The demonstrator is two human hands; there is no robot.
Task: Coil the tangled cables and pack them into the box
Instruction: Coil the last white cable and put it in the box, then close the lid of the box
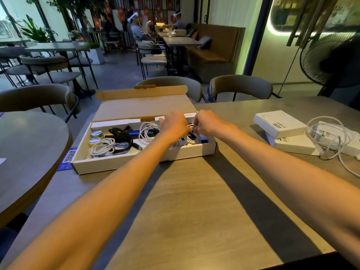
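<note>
An open cardboard box (120, 162) lies on the table with its lid folded back. Inside are a coiled white cable (102, 148) at the front left, a black cable (121, 134) and another white coil (148, 130) in the middle. Over the box's right end, my left hand (173, 124) and my right hand (206, 123) meet, both with fingers curled on a coiled white cable (190, 136) that hangs into the box. My hands hide most of that coil.
To the right lie two flat white boxes (280, 123) and a loose tangle of white cable (329, 137) on the table. A blue QR card (68, 158) sits left of the cardboard box. Chairs stand behind the table, a fan at the far right.
</note>
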